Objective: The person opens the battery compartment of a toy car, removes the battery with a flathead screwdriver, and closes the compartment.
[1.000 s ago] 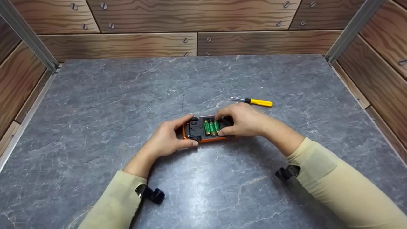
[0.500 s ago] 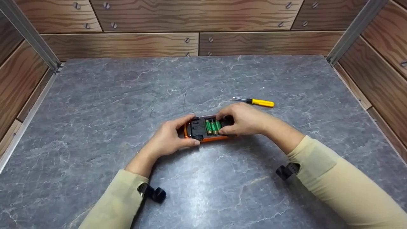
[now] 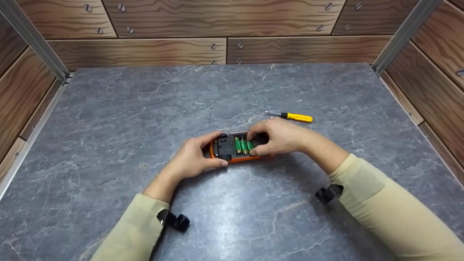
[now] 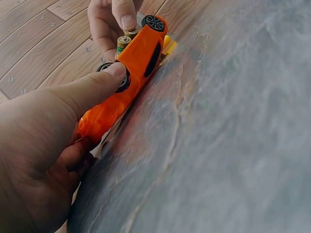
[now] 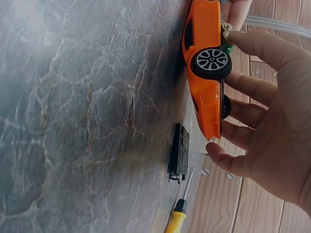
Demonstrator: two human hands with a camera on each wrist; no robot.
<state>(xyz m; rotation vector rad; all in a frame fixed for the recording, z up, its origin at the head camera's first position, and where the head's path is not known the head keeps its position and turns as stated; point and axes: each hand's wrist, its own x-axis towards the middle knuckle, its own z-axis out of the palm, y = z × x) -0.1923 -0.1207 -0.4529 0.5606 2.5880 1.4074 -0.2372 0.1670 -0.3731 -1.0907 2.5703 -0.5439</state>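
Note:
An orange toy car (image 3: 242, 158) lies wheels-up on the table, its black underside facing the head camera. Several green batteries (image 3: 238, 145) lie side by side in its uncovered battery compartment. My left hand (image 3: 192, 156) grips the car's left end, thumb along the near side and fingers on the far side. With thumb and index finger my right hand (image 3: 282, 136) pinches the rightmost battery (image 3: 250, 145), over the car's right end. In the left wrist view, battery ends (image 4: 124, 41) stick up above the car's edge. The right fingers hide part of the compartment.
A screwdriver (image 3: 295, 116) with a yellow handle lies beyond my right hand. In the right wrist view, a small black plastic cover (image 5: 180, 151) lies on the table between car and screwdriver. Wood-patterned walls (image 3: 145, 50) border the grey marbled table (image 3: 127, 101).
My right hand has shifted slightly to the right, its thumb and index finger still at the rightmost battery. The left hand keeps its hold on the car. The head view has moved slightly.

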